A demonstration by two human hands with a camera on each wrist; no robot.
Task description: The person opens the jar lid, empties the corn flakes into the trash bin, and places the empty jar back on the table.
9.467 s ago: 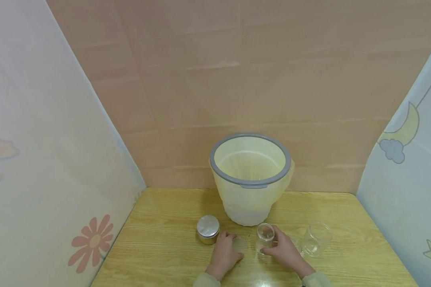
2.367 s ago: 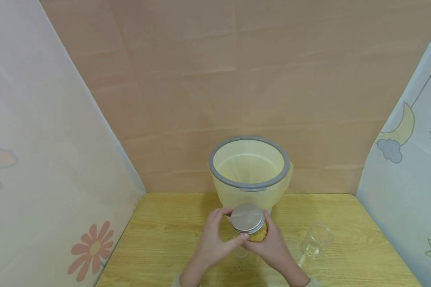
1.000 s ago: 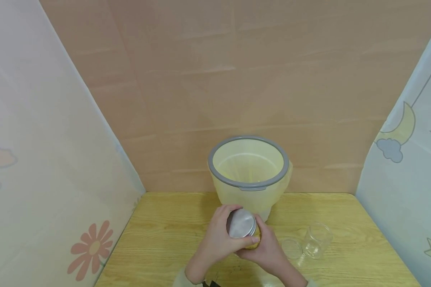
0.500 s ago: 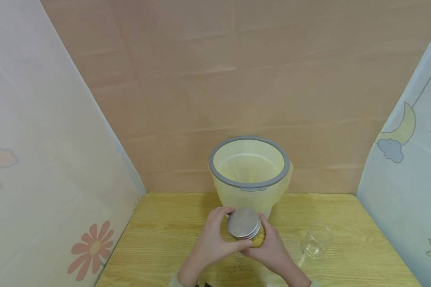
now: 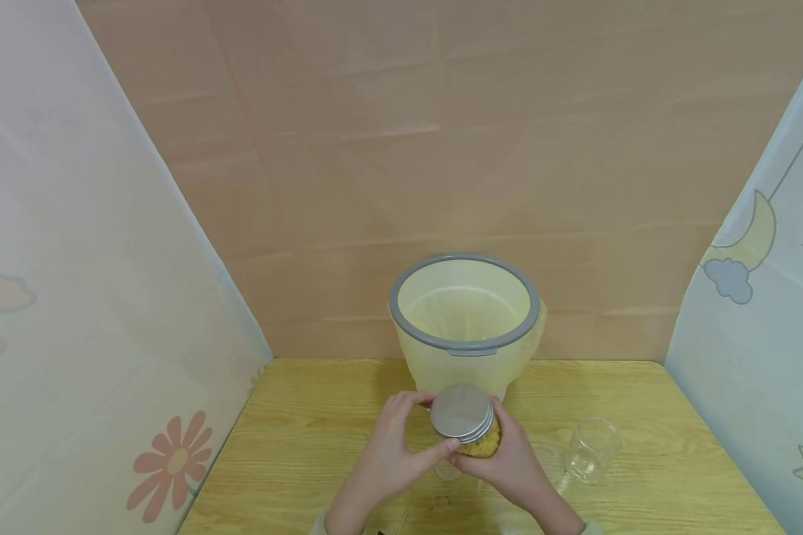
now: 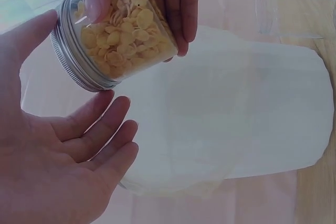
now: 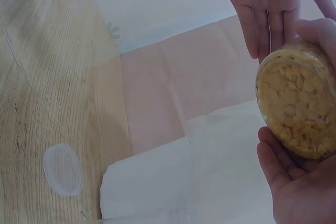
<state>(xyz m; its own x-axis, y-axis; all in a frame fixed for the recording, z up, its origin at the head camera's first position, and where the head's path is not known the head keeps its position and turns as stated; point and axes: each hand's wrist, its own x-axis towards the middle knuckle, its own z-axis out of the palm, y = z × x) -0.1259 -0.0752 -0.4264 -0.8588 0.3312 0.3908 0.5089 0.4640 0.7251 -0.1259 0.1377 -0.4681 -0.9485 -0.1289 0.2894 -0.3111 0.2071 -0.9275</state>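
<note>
A clear jar of cornflakes (image 6: 126,35) with a silver screw lid (image 5: 461,411) is held tilted in front of the bin. My right hand (image 5: 511,464) grips the jar's body from the right, its thumb along the side in the left wrist view. Thumb and fingertips of my left hand (image 5: 391,453) pinch the lid's ridged edge from opposite sides, the palm standing away from it. Packed flakes show through the jar's round base (image 7: 296,108) in the right wrist view. The lid sits on the jar's mouth.
A pale yellow-lined bin (image 5: 465,345) with a grey rim stands at the back. On the wooden table (image 5: 321,416), a clear glass jar (image 5: 592,449) stands at the right beside a clear disc (image 5: 547,464). Another clear disc (image 7: 63,169) lies below my hands.
Earlier the cornflakes jar stood on the table while my right hand held an empty jar and my left touched a clear disc. Lately the jar tips back and forth as my left fingers shift round the lid.
</note>
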